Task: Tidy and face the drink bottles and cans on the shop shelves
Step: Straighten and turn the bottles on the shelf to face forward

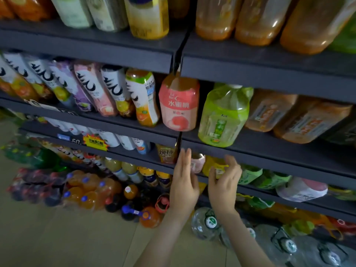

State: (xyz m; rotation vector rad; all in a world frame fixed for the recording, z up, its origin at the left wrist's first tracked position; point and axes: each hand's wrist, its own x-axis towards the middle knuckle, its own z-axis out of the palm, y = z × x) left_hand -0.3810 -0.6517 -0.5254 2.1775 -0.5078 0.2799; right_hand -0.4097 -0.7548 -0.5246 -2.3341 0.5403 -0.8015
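- Left hand (184, 182): fingers straight and spread, beside small pink-labelled plastic bottle (199, 164) on dark grey metal shelf (331, 207).
- Right hand (225, 184): fingers spread, loosely curved before yellow plastic bottle (212, 163); contact unclear.

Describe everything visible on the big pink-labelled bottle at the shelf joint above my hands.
The pink-labelled bottle is squat and broad, seemingly plastic, with an amber shoulder bare above a pink wrap carrying white Chinese characters and a peach picture. Its cap is hidden behind the shelf above. It stands label outward at the right end of its shelf bay, between a slimmer orange-fruit bottle and a green bottle; contact with either is unclear. Neither the left hand nor the right hand touches it.
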